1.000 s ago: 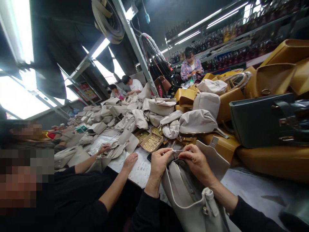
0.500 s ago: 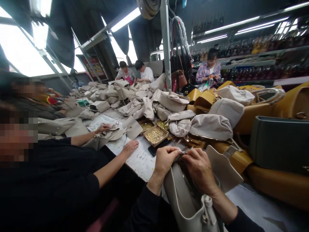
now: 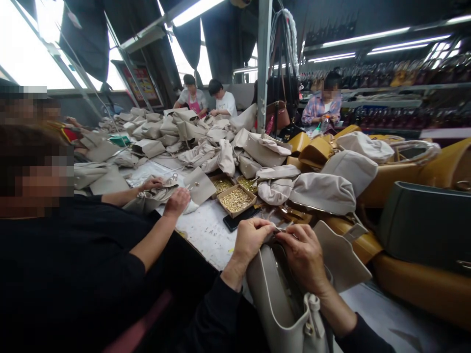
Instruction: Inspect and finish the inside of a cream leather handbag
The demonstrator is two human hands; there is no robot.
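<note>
A light grey-beige handbag (image 3: 263, 289) stands with its mouth open in front of me, and its flap (image 3: 342, 257) is folded out to the right. At the bag's far end, my left hand (image 3: 248, 242) pinches a thin pale strip (image 3: 278, 229) between thumb and fingers. From the other side my right hand (image 3: 303, 255) grips the same strip, its fingertips close to those of the left. Whether something small sits between the fingertips is hidden. A knotted tab with a metal fitting (image 3: 309, 328) hangs at the bag's near end.
Just beyond my hands, a box of gold studs (image 3: 237, 201) stands beside a dark phone (image 3: 239, 219). Beige bags (image 3: 265, 147) heap up behind; mustard bags (image 3: 423, 279) and a dark green bag (image 3: 427, 225) crowd the right. At left, a co-worker's hand (image 3: 178, 201) is near a beige bag.
The co-worker's nearer hand has moved from the tabletop back to the beige bag. My hands keep their grip with hardly any movement; the view has shifted slightly.
</note>
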